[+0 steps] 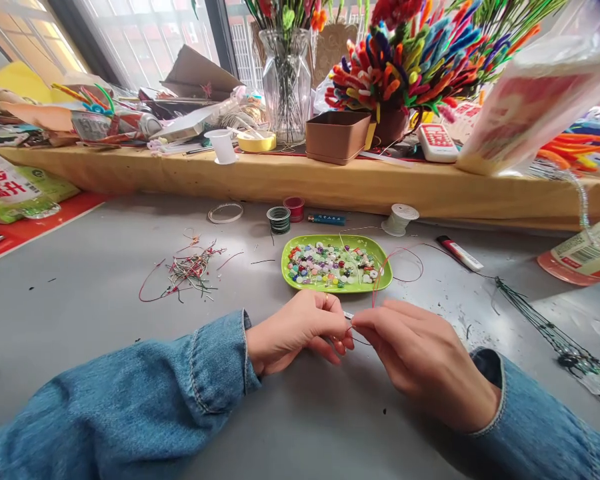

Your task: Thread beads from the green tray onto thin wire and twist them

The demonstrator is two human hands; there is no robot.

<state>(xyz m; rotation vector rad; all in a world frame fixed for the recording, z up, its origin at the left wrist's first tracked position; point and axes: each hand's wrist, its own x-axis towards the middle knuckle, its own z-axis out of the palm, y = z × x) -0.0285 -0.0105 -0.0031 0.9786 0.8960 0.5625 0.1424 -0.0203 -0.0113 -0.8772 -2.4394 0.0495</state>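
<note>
My left hand [305, 327] is closed in a pinch just in front of the green tray, holding a thin red cord. Fingertips of my right hand [415, 353] pinch the same red cord [373, 290] close beside it, and the two hands almost touch. From there the cord rises and curls into a loose loop to the right of the tray. A small shiny piece shows between the hands; what it is I cannot make out. Mixed coloured beads [325, 263] fill the green tray [325, 291]. My left fingertips are partly hidden.
Left lies a tangle of cord scraps [193, 270]. Behind the tray are a dark green spool [279, 220], a red spool [295, 208], a white spool [401, 219] and a blue lighter [326, 219]. Rightward are another lighter [459, 253], dark beaded cords [540, 327] and a bottle [587, 253].
</note>
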